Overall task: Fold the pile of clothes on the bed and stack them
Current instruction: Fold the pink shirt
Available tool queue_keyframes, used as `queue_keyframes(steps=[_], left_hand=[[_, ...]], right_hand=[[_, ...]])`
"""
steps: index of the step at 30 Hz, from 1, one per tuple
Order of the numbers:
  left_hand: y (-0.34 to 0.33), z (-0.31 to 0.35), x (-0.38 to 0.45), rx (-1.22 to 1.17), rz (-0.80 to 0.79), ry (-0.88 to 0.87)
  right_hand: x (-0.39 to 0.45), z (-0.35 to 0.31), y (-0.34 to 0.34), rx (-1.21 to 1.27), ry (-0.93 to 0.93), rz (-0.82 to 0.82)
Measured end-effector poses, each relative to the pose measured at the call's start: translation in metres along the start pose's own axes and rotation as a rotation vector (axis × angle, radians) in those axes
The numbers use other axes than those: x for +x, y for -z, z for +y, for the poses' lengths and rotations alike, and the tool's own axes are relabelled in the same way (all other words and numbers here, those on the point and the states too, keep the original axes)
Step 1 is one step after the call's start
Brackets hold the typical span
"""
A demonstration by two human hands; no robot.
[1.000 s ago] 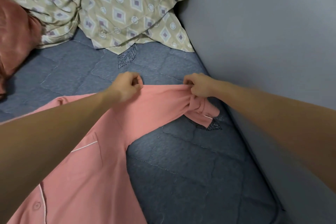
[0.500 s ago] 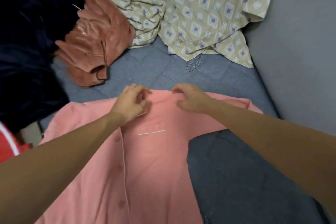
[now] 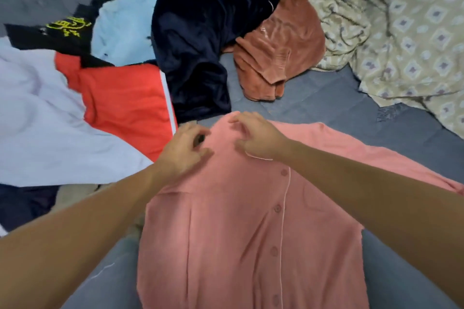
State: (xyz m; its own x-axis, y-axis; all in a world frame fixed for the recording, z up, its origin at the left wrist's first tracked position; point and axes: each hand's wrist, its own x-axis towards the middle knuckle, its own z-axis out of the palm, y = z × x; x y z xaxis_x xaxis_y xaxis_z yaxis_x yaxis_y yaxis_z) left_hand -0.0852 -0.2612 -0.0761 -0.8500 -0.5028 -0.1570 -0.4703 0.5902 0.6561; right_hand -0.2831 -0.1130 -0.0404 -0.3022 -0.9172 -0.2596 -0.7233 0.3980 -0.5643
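A pink button-front shirt (image 3: 238, 221) lies flat, front up, on the grey quilted bed (image 3: 324, 103), its right sleeve stretched out to the right. My left hand (image 3: 184, 152) is at the shirt's left shoulder, fingers curled and pinching the fabric edge. My right hand (image 3: 256, 135) rests on the collar area with bent, spread fingers touching the cloth. Just behind lies the unfolded pile: a white garment (image 3: 37, 120), a red one (image 3: 125, 100), a navy velvet one (image 3: 195, 32), a light blue one (image 3: 123, 27) and a rust-brown one (image 3: 278, 52).
A beige patterned quilt (image 3: 406, 32) is bunched at the back right. A black garment with yellow print (image 3: 65, 29) lies at the far left of the pile. Bare grey mattress shows right of the shirt and at the lower left.
My view has swung left, bringing the pile into sight. Both hands left the right sleeve and moved along the shirt to the collar and left shoulder; the sleeve now lies spread out.
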Motion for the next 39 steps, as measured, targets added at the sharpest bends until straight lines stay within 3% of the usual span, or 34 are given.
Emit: queue_keyframes(steps=[4, 10, 18, 25, 30, 35, 39], left_hand=[[-0.001, -0.017, -0.026, -0.114, -0.025, 0.126], [0.001, -0.022, -0.040, -0.035, -0.113, 0.268], [0.016, -0.025, -0.064, -0.330, -0.232, 0.226], [-0.004, -0.008, -0.058, -0.649, -0.239, 0.450], [-0.020, -0.008, -0.051, -0.596, -0.261, 0.358], [-0.023, -0.011, -0.050, -0.773, -0.312, 0.373], [-0.014, -0.009, -0.056, -0.827, -0.350, 0.323]], right_hand=[[0.032, -0.041, -0.035, -0.089, 0.068, -0.061], [0.047, -0.062, -0.069, -0.269, 0.087, -0.186], [0.053, -0.067, -0.061, -0.554, 0.052, -0.267], [0.032, -0.061, -0.043, -0.380, 0.058, -0.379], [0.021, -0.057, -0.040, -0.258, 0.079, -0.393], [0.014, -0.064, -0.029, -0.050, -0.023, -0.467], [0.011, -0.075, -0.015, 0.177, -0.076, -0.351]])
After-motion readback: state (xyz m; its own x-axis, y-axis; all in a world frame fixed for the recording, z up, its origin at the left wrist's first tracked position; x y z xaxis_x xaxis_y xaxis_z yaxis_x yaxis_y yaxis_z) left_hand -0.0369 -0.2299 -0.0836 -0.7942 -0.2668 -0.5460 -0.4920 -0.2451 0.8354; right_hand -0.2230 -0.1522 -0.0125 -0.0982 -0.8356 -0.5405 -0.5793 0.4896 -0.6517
